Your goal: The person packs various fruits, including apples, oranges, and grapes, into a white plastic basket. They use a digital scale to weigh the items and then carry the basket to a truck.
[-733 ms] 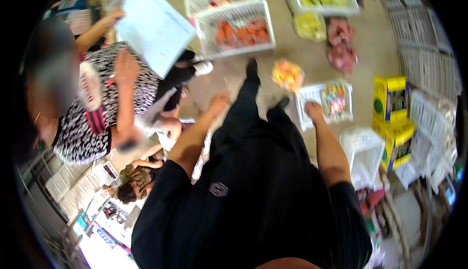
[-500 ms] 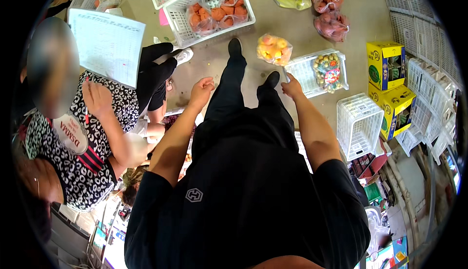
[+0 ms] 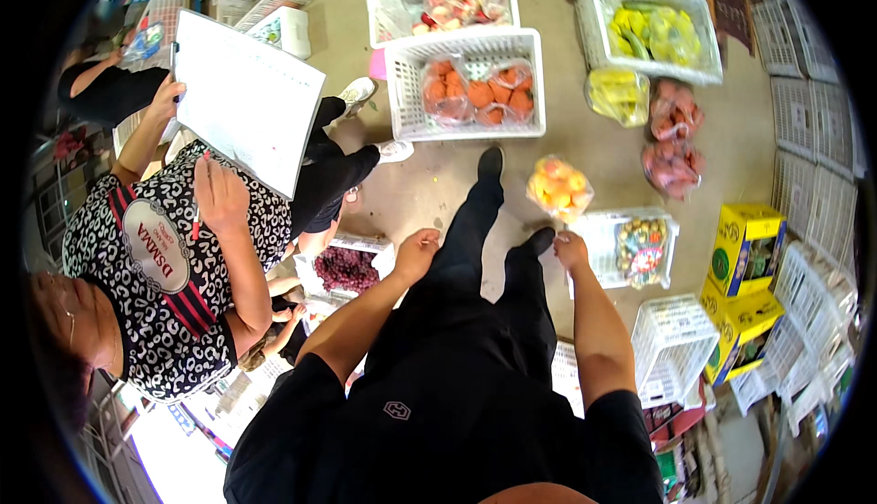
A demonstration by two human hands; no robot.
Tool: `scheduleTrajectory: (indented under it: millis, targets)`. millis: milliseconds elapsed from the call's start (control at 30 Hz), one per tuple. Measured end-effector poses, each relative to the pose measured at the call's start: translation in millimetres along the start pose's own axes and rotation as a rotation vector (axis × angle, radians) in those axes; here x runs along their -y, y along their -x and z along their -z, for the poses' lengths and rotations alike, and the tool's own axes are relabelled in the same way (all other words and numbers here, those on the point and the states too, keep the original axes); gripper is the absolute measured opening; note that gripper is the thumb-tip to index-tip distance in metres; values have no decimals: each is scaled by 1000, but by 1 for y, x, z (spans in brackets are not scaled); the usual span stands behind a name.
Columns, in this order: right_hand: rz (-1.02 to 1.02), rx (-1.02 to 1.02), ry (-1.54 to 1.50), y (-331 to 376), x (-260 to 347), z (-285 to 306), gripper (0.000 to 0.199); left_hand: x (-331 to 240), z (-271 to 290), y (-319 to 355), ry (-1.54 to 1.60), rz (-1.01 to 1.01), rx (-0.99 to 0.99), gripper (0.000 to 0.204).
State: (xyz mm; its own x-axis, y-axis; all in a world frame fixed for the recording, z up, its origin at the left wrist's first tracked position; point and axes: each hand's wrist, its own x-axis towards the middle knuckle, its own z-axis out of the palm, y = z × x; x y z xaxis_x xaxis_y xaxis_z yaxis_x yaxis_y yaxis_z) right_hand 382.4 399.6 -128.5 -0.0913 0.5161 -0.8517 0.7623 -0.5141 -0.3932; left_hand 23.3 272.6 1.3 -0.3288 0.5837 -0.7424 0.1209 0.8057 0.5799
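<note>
My left hand (image 3: 417,254) hangs at thigh height, its fingers loosely curled and nothing visible in them. My right hand (image 3: 570,250) is closed beside the left end of a low white crate (image 3: 594,221); whatever its fingers hold, if anything, cannot be made out. Inside that crate lies a clear bag of small round mottled fruit (image 3: 641,250). Just beyond my right hand, a clear bag of yellow-orange fruit (image 3: 559,188) sits on the floor near my right shoe (image 3: 540,240).
At left a person (image 3: 174,257) holds a clipboard (image 3: 247,102) and a red pen. White crates (image 3: 397,125) of bagged orange produce and yellow-green vegetables (image 3: 653,34) stand ahead. Yellow boxes (image 3: 744,308) and an upright white crate (image 3: 674,344) are at right. Grapes (image 3: 345,268) lie at left.
My view has tilted up and swung left, so the scene sits lower and farther right. More crates ahead and the grapes now show. Both hands stay low; the bags and crates remain in place.
</note>
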Motion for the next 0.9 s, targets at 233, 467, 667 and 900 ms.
scheduleTrajectory:
  millis: [233,467,667,900]
  targets:
    - [-59,-3,-92,8,-17,28,30,5,-19,-8,-21,-14,-62,25]
    - [-34,-47,-141,24,-19,15,29,32,-31,-31,43,-143,-135,27]
    - [16,-40,-274,33,8,-22,25,20,0,-53,14,-194,-123,27]
    - [129,3,-311,50,65,-51,27,19,46,-54,-12,-158,-158,26]
